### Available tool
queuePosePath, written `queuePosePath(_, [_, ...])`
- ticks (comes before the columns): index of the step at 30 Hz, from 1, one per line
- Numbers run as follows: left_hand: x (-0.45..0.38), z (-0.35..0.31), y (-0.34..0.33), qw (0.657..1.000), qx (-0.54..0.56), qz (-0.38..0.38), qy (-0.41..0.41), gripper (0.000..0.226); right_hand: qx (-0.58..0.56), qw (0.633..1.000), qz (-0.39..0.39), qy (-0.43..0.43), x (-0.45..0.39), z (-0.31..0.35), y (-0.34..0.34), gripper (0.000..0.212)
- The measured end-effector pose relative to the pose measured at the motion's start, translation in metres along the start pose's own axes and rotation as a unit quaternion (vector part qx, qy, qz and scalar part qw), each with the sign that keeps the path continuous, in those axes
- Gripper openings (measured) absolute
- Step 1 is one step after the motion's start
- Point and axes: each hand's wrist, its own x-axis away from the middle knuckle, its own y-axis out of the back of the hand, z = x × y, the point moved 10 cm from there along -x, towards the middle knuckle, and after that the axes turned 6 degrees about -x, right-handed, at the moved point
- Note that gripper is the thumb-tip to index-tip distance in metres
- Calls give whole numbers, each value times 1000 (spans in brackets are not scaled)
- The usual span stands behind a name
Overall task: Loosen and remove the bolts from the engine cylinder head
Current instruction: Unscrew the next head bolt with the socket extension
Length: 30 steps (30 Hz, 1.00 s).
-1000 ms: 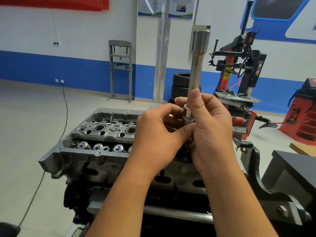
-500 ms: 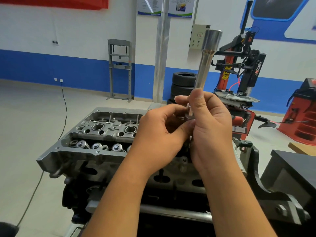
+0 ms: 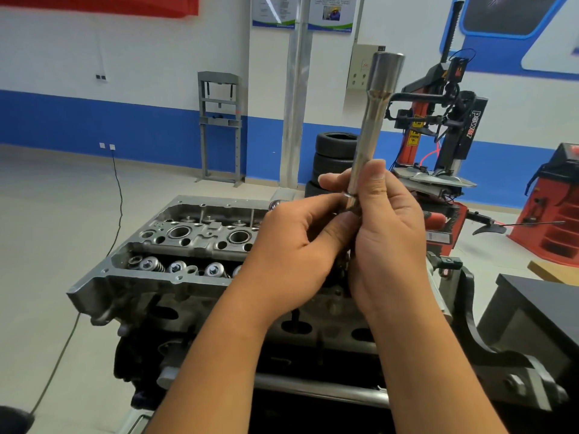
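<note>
**Workshop bench: long socket held above cylinder head**

Workshop floor pale; wall white over a blue band. Stacked tyres [image 3: 335, 158], a red tyre changer [image 3: 445, 126] and a grey press frame [image 3: 219, 126] stand behind. Cylinder head [image 3: 175, 245] sits on an engine stand, valve springs exposed, below both hands. Right hand [image 3: 388, 236] grips the long socket [image 3: 372, 126] near its lower end, wide end up, slightly tilted. Left hand [image 3: 297, 252] has fingers curled at the socket's base, pinching something there; what it is stays hidden. Head's right portion covered by hands.
</note>
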Motion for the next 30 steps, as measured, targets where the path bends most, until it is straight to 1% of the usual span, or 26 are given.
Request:
queuePosePath(2, [0,1,2,1000,0,-6,1,17,-16,1000,2,-11,0,-3,-1,40])
queuePosePath(5, [0,2,5,999,-6,-46,6,15,-44,999,12,-20,0,-4,-2,37])
queuePosePath(8, [2,2,11,997,-17,-80,8,17,-38,999,2,-5,-1,-1,0,44])
queuePosePath(9, [1,1,10,997,-16,-69,5,18,-31,1000,0,0,-1,-1,1,45])
queuePosePath(12, [2,-3,-1,1000,14,-3,-2,20,-21,1000,-4,4,-1,-1,2,45])
queuePosePath(13, [1,-3,-1,1000,16,0,-1,21,-20,1000,-5,1,-1,-2,2,45])
queuePosePath(17, [1,3,8,998,1,-57,17,17,-44,999,5,-21,-1,-5,0,42])
queuePosePath(20, [3,6,12,996,-8,-85,20,20,-29,999,1,-13,0,-2,0,58])
queuePosePath(22, [2,4,10,998,-4,-67,9,20,-9,1000,-5,-6,0,-1,1,66])
queuePosePath(24, [1,-1,4,1000,1,-27,-7,20,-4,1000,-14,-8,-1,-3,3,59])
queuePosePath(26, [1,-2,2,1000,5,-14,-10,22,-12,1000,-13,-15,-1,-4,2,49])
queuePosePath(29, [1,2,7,999,-2,-44,4,18,-41,999,1,-18,-1,-3,0,42])
queuePosePath(30, [1,3,8,998,-6,-57,10,16,-45,999,2,-15,0,-2,0,43])
